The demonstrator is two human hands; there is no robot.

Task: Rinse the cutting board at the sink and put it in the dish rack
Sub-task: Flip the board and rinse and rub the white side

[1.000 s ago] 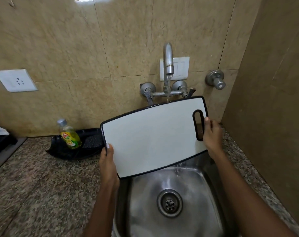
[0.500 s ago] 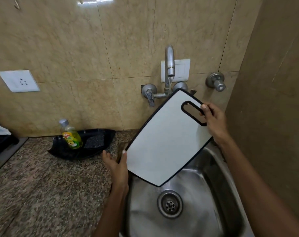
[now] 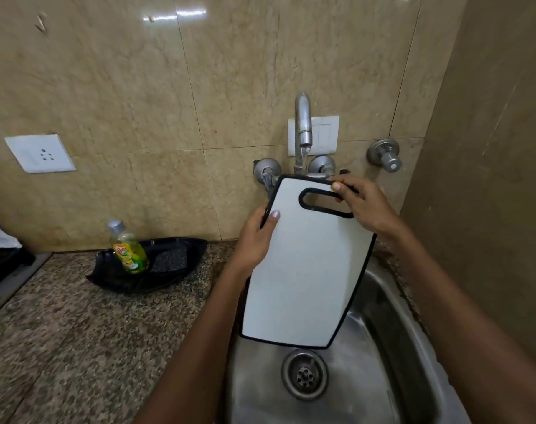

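A white cutting board (image 3: 303, 270) with a black rim and a slot handle at its top stands upright over the steel sink (image 3: 392, 356). My right hand (image 3: 367, 206) grips the board's top right corner by the handle. My left hand (image 3: 257, 237) holds its upper left edge, thumb on the white face. Water runs from the tap (image 3: 302, 123) down behind the board's top edge. The drain (image 3: 304, 374) lies just below the board's lower edge.
A green dish-soap bottle (image 3: 129, 249) and a scrub pad sit in a black tray (image 3: 168, 270) on the granite counter (image 3: 76, 347) to the left. A dark rack edge (image 3: 0, 264) shows at the far left. A side wall (image 3: 490, 179) closes in on the right.
The board has turned from lying wide to standing upright, handle end now on top. My left hand moved from the lower corner up to the upper left edge.
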